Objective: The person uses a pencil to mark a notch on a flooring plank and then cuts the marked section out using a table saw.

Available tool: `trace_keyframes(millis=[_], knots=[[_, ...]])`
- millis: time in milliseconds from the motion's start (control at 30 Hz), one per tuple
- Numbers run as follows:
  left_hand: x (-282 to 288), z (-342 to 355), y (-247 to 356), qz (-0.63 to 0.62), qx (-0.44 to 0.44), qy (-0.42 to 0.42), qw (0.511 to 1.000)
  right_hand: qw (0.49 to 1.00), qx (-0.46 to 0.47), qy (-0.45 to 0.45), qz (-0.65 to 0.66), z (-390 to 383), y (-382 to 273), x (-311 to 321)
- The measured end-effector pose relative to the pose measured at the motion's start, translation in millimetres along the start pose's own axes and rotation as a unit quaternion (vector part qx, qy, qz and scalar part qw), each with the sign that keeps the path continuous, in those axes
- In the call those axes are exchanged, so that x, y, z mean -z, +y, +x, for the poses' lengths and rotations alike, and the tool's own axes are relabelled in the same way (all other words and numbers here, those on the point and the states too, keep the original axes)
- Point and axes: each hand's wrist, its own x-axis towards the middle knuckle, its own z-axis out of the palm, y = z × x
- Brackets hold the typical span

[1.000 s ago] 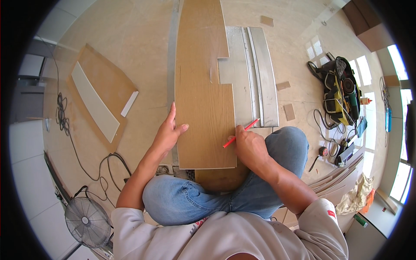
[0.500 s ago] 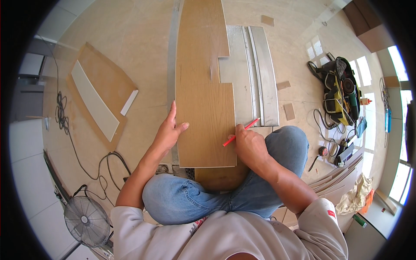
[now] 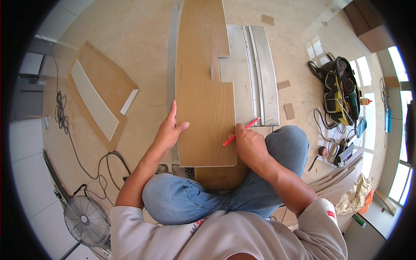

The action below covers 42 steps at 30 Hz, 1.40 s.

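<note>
A long wood-grain plank (image 3: 203,117) with a rectangular notch in its right side lies in front of me, its near end above my crossed legs. My left hand (image 3: 170,131) grips its left edge, thumb on the top face and fingers along the side. At the opposite edge, my right hand (image 3: 250,143) is closed around a red pencil (image 3: 252,123) and rests against the plank. The pencil slants, one end over the plank and the other pointing up and right. Beneath the plank, to the right, a grey metal-looking panel (image 3: 269,82) with lengthwise ridges shows.
On the left are a brown board (image 3: 108,71) with a white curved strip (image 3: 94,97), dark cables (image 3: 63,110) and a floor fan (image 3: 86,220). A tool bag (image 3: 342,93), a tape measure (image 3: 323,151) and thin strips (image 3: 340,177) lie on the right.
</note>
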Motion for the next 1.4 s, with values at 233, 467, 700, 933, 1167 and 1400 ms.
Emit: trace_keyframes(millis=[233,467,700,933,1167,1400], knots=[[1.3,2.1,-6.1,-0.006,-0.013,0.005,1.000,0.999,-0.020,-0.006,0.040,1.0,-1.1,-0.2],[0.3,1.8,-3.8,0.016,0.004,0.012,1.000,0.999,-0.020,-0.003,0.037,1.4,-0.4,-2.5],[0.1,2.0,-2.7,0.037,0.010,0.025,0.999,1.000,0.004,0.008,-0.024,1.7,-0.5,-3.1],[0.4,-0.4,5.7,0.053,0.024,0.023,0.998,1.000,-0.008,-0.003,0.023,1.5,0.7,-4.2],[0.2,-2.2,9.7,-0.003,0.045,0.011,0.999,1.000,-0.009,0.001,0.015,1.2,1.3,-5.0],[-4.6,-8.0,30.1,-0.022,0.041,0.005,0.999,1.000,0.000,0.014,-0.008,-0.6,0.1,2.2]])
